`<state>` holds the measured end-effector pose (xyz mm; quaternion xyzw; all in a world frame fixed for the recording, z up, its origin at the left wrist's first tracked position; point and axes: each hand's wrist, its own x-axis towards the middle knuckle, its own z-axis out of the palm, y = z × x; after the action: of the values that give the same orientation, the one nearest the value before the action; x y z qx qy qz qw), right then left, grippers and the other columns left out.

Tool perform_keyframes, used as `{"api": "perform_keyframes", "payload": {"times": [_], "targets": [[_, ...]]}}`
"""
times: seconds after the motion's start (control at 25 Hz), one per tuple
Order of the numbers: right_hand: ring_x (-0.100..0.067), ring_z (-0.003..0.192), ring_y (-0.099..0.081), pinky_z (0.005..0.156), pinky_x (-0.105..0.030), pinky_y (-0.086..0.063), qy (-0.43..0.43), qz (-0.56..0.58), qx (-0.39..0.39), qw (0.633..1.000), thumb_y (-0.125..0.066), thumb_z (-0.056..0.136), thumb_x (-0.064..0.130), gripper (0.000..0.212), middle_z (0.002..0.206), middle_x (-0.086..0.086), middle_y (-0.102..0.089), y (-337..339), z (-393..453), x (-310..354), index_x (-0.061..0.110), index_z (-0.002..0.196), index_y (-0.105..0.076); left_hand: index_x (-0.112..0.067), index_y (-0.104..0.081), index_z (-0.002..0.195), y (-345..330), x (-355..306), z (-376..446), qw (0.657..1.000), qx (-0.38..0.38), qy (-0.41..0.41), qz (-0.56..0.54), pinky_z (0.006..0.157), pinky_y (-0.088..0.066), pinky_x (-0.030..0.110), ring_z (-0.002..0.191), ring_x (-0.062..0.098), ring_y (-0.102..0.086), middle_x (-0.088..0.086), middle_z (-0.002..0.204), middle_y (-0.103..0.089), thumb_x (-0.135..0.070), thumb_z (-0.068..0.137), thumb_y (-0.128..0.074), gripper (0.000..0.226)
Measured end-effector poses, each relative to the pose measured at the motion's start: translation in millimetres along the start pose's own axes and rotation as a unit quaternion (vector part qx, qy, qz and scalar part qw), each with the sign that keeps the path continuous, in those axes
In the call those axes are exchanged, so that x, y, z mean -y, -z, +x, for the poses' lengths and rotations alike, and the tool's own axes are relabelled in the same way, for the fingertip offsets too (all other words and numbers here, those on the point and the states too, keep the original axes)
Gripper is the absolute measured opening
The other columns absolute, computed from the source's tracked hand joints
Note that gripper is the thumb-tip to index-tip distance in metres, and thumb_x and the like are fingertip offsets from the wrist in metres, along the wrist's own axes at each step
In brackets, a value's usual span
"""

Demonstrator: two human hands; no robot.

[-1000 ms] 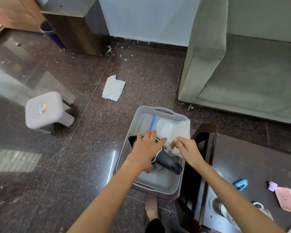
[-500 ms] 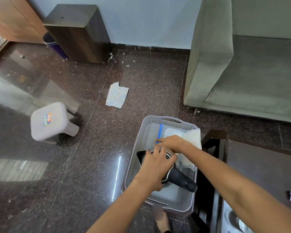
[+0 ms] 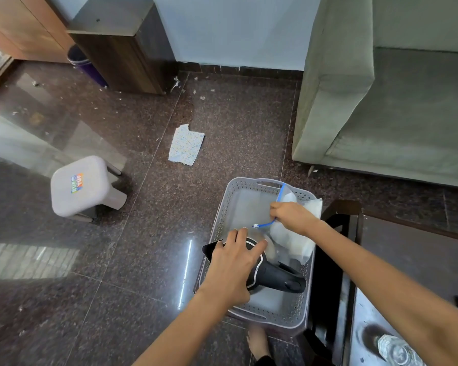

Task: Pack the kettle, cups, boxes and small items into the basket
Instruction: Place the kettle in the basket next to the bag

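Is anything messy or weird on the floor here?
Yes. A torn scrap of dotted paper lies loose on the floor beyond the basket, and small white bits are scattered near the wall by the dark wooden cabinet.

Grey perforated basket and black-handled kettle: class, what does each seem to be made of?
Grey perforated basket: looks like matt moulded plastic, judging by its regular punched holes and cut-out handle. Black-handled kettle: handle and spout appear smooth, slightly glossy black plastic; the body under the left hand is mostly hidden.
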<state>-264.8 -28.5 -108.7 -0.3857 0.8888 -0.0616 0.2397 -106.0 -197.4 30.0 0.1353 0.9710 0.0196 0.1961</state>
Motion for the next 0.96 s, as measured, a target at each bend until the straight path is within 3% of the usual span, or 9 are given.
{"api": "perform_keyframes", "payload": {"times": [0.2,0.32,0.44,0.52,0.56,0.64,0.76,0.88,0.96], "targets": [[-0.028,0.073,-0.059,0.067,-0.034,-0.046,0.002,0.136,-0.044,0.990,-0.051,0.066,-0.007,0.018,0.079,-0.007,-0.059,10.9,-42.8,-17.9,0.008,0.066,-0.061,-0.033,-0.022,0.135,3.1,2.8,1.6,1.000,0.010,0.009,0.012,0.079,-0.046,0.036,0.122,0.028,-0.036,0.009,0.135,-0.033,-0.042,0.061,-0.075,0.091],[-0.024,0.072,-0.058,0.067,-0.036,-0.048,-0.015,0.114,-0.024,0.993,-0.049,0.070,-0.003,0.020,0.075,-0.001,-0.056,25.2,-61.5,-26.6,0.013,0.060,-0.056,-0.034,-0.023,0.136,5.0,4.0,7.6,0.999,0.025,0.013,0.028,0.074,-0.046,0.034,0.121,0.026,-0.037,0.008,0.135,-0.034,-0.045,0.059,-0.077,0.094],[-0.027,0.096,-0.057,0.086,-0.039,-0.046,-0.034,0.020,0.013,0.999,-0.045,0.085,0.011,0.022,0.096,0.002,-0.064,29.5,-71.2,-22.2,0.013,0.076,-0.064,-0.033,-0.025,0.137,11.0,2.3,17.8,0.999,0.043,0.019,0.026,0.070,-0.045,0.034,0.120,0.024,-0.038,0.007,0.135,-0.033,-0.040,0.057,-0.079,0.097],[-0.032,0.130,-0.038,0.111,-0.049,-0.022,-0.073,-0.054,0.026,0.995,-0.036,0.094,0.024,0.031,0.110,0.004,-0.064,23.3,-79.4,-11.6,0.017,0.095,-0.066,-0.035,-0.027,0.137,14.7,1.9,23.6,0.999,0.046,0.022,0.014,0.072,-0.046,0.034,0.120,0.024,-0.038,0.005,0.133,-0.034,-0.039,0.056,-0.078,0.096],[-0.032,0.140,-0.025,0.114,-0.054,-0.008,-0.091,-0.075,0.021,0.993,-0.033,0.096,0.029,0.035,0.114,0.004,-0.064,18.9,-85.1,-6.2,0.017,0.100,-0.066,-0.035,-0.028,0.137,16.4,2.3,25.6,0.999,0.045,0.023,0.008,0.073,-0.047,0.034,0.120,0.023,-0.039,0.004,0.132,-0.035,-0.040,0.055,-0.077,0.096],[-0.031,0.144,-0.017,0.113,-0.054,0.004,-0.090,-0.098,-0.031,0.991,-0.025,0.096,0.037,0.048,0.114,0.002,-0.066,9.3,-99.2,3.4,0.018,0.099,-0.069,-0.037,-0.029,0.136,19.4,3.2,28.5,0.999,0.044,0.024,-0.002,0.073,-0.047,0.033,0.118,0.022,-0.041,0.002,0.128,-0.037,-0.040,0.053,-0.077,0.096],[-0.023,0.143,-0.025,0.114,-0.044,0.000,-0.075,-0.076,-0.062,0.992,-0.010,0.094,0.044,0.064,0.109,0.000,-0.069,-1.6,-114.6,8.5,0.017,0.102,-0.067,-0.037,-0.032,0.134,24.2,7.1,37.4,0.999,0.025,0.024,0.000,0.072,-0.046,0.032,0.116,0.022,-0.042,0.001,0.126,-0.039,-0.040,0.051,-0.077,0.094],[-0.018,0.144,-0.022,0.117,-0.039,-0.008,-0.093,-0.038,-0.014,0.995,-0.029,0.098,0.035,0.042,0.129,-0.003,-0.060,-4.6,-121.7,9.0,0.015,0.126,-0.053,-0.036,-0.035,0.131,31.9,11.0,58.0,1.000,0.006,0.022,-0.003,0.071,-0.048,0.033,0.113,0.022,-0.044,0.001,0.121,-0.041,-0.040,0.047,-0.079,0.095],[-0.018,0.142,-0.028,0.117,-0.036,-0.015,-0.102,-0.004,0.000,0.995,-0.041,0.093,0.032,0.045,0.135,-0.006,-0.055,-0.9,-121.1,12.0,0.013,0.134,-0.045,-0.035,-0.036,0.129,37.3,14.6,73.4,1.000,-0.001,0.002,0.012,0.072,-0.048,0.034,0.112,0.022,-0.045,0.001,0.120,-0.042,-0.040,0.045,-0.081,0.096]]}}
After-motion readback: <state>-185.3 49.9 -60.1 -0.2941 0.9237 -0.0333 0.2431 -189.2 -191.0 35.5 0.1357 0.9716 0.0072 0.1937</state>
